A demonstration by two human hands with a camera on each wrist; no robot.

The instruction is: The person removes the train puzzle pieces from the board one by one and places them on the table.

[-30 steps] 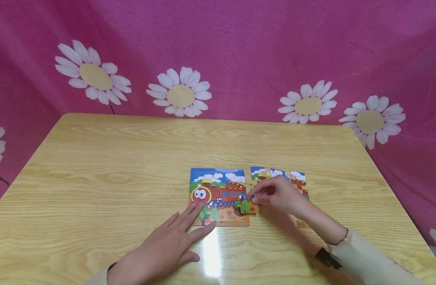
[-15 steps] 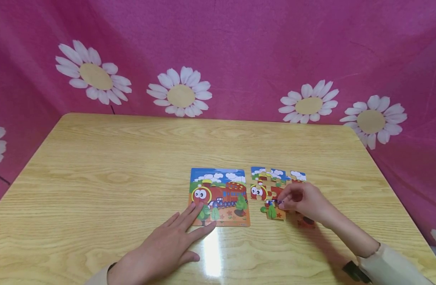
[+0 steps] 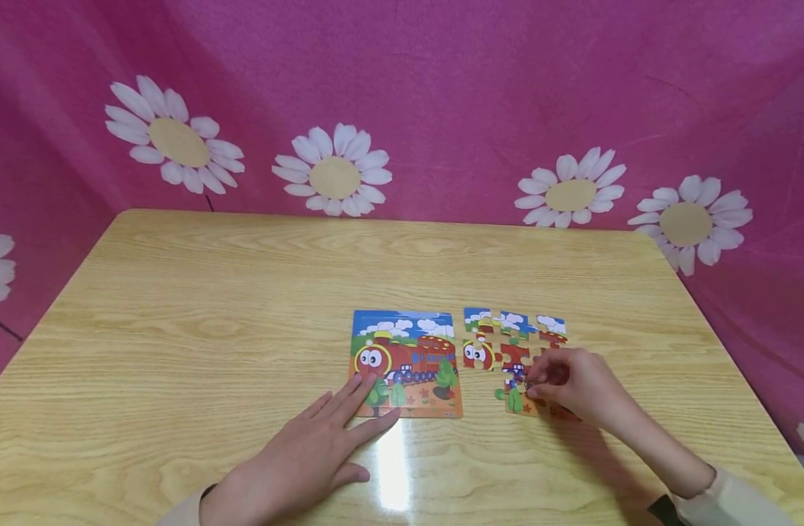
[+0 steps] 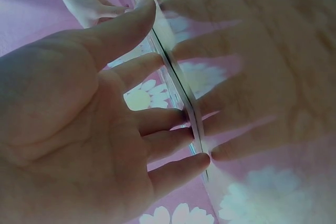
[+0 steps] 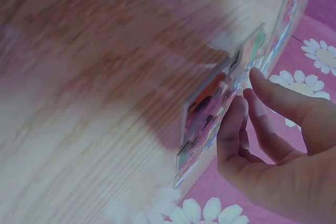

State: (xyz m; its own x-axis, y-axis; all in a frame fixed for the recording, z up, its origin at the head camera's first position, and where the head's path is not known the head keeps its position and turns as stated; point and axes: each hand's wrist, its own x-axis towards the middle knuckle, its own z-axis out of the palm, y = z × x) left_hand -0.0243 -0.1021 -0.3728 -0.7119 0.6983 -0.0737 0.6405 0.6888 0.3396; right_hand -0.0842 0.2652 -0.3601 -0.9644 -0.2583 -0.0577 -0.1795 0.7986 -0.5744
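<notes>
A train jigsaw board point(image 3: 408, 358) lies flat on the table, showing a red train under a blue sky. My left hand point(image 3: 303, 453) is spread at its lower left corner, straight fingertips on the picture; in the left wrist view the fingers point(image 4: 170, 119) reach the board's edge. To the right, my right hand point(image 3: 582, 387) pinches a jigsaw piece point(image 3: 516, 400) with a green tree and orange ground, low over the table below the middle column. The right wrist view has its thumb and fingertips point(image 5: 255, 77) close together at the piece's edge. My right hand partly covers the pieces behind it.
Several loose pieces lie in rough rows right of the board, among them a train-face piece point(image 3: 477, 355), a cloud piece point(image 3: 515, 324) and a top right piece point(image 3: 550, 325). A pink daisy-print cloth point(image 3: 441, 109) hangs behind the wooden table point(image 3: 211, 329).
My right hand has carried the tree piece from the board's right edge rightward, down to the loose pieces' bottom row. The left hand has stayed on the board.
</notes>
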